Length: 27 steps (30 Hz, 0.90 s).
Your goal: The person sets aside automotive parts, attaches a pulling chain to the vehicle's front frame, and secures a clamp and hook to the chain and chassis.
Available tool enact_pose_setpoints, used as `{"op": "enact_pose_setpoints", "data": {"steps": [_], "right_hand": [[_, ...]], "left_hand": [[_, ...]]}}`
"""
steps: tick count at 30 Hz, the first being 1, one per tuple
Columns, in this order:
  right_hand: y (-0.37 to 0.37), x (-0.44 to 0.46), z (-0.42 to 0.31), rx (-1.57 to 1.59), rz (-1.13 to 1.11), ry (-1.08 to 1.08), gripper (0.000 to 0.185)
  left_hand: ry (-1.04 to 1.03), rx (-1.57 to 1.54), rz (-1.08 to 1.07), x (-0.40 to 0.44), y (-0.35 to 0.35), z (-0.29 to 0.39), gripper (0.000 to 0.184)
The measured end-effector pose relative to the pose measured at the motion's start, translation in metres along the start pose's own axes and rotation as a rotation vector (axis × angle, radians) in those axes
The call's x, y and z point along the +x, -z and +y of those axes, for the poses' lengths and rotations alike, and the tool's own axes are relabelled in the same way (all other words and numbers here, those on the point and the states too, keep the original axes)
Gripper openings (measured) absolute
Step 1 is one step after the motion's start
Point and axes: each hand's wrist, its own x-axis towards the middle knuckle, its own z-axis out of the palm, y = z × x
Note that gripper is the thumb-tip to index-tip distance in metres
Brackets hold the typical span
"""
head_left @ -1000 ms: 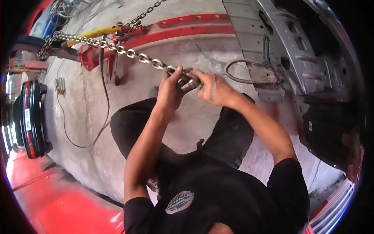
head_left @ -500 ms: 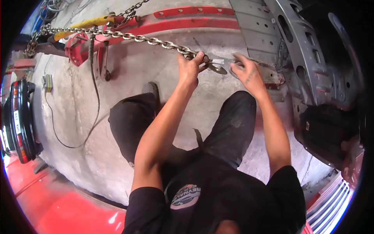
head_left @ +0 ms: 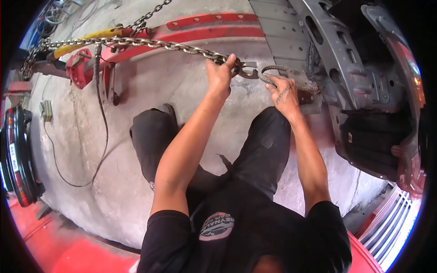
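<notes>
My left hand is closed round the end of a steel chain, just behind a metal hook. The hook's open end points right. My right hand grips a dark wire rope loop near its left bend. Rope and hook lie very close together; whether they touch is hard to make out. From the loop, the rope runs right towards the grey vehicle body.
A red steel beam and a yellow bar lie beyond the chain. A hose curls on the concrete floor at left. A car's rear bumper stands far left, a slatted grille lower right.
My right hand has moved down and slightly left, and now holds the wire rope loop beside the hook. My left hand stays on the chain. The whole view has shifted a little.
</notes>
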Motion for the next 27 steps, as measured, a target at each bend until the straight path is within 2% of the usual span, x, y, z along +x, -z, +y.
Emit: {"op": "enact_pose_setpoints", "data": {"steps": [4, 7, 10, 14, 22, 27], "right_hand": [[0.007, 0.011, -0.006, 0.068, 0.015, -0.075, 0.03], [0.008, 0.015, -0.004, 0.062, 0.03, -0.112, 0.031], [0.007, 0.017, -0.006, 0.047, -0.003, -0.109, 0.031], [0.0, 0.021, -0.002, 0.018, 0.043, -0.078, 0.032], [-0.008, 0.034, -0.003, -0.016, 0.049, -0.15, 0.033], [-0.009, 0.036, -0.004, 0.003, 0.063, -0.144, 0.033]], "left_hand": [[0.01, 0.044, 0.004, -0.005, -0.012, 0.018, 0.025], [-0.069, 0.152, 0.026, 0.005, -0.01, 0.008, 0.029], [-0.045, 0.039, -0.016, 0.011, -0.007, -0.002, 0.031], [-0.054, -0.002, -0.029, 0.012, -0.009, -0.001, 0.03], [-0.06, -0.03, -0.02, 0.017, -0.016, -0.004, 0.03], [0.072, -0.158, -0.13, 0.014, -0.016, 0.0, 0.03]]}}
